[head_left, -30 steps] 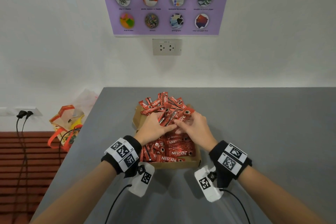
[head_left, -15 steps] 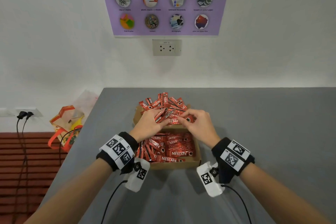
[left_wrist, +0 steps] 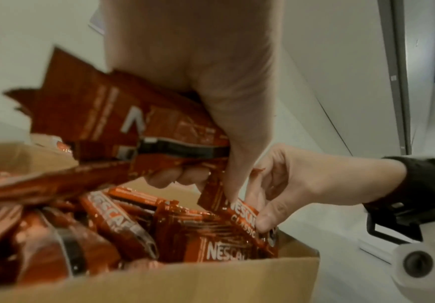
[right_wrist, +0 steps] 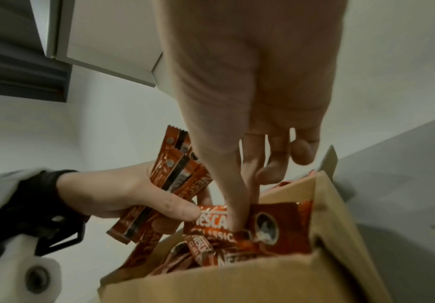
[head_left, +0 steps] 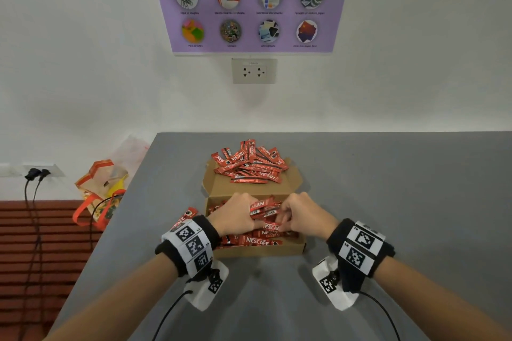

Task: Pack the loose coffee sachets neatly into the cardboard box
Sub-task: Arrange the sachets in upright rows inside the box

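Note:
An open cardboard box [head_left: 260, 250] sits on the grey table, partly filled with red Nescafe sachets [head_left: 256, 241]. A loose pile of sachets [head_left: 249, 165] lies on the box's far flap and the table behind it. My left hand [head_left: 238, 214] grips a bundle of several sachets [left_wrist: 133, 123] above the box. My right hand [head_left: 302, 216] pinches one sachet [right_wrist: 252, 223] between thumb and forefinger, low inside the box by its right wall. One stray sachet [head_left: 186, 216] shows just left of the box, beside my left wrist.
The grey table [head_left: 401, 202] stretches wide to the right and ends at a left edge near the box. Beyond that edge, bags [head_left: 101, 191] stand on the floor by plugged cables [head_left: 34, 174]. A white wall with a socket [head_left: 254, 70] and poster backs the table.
Both hands have drawn back from the far pile to over the box, bringing a bundle of sachets. The right hand now pinches one sachet down inside the box.

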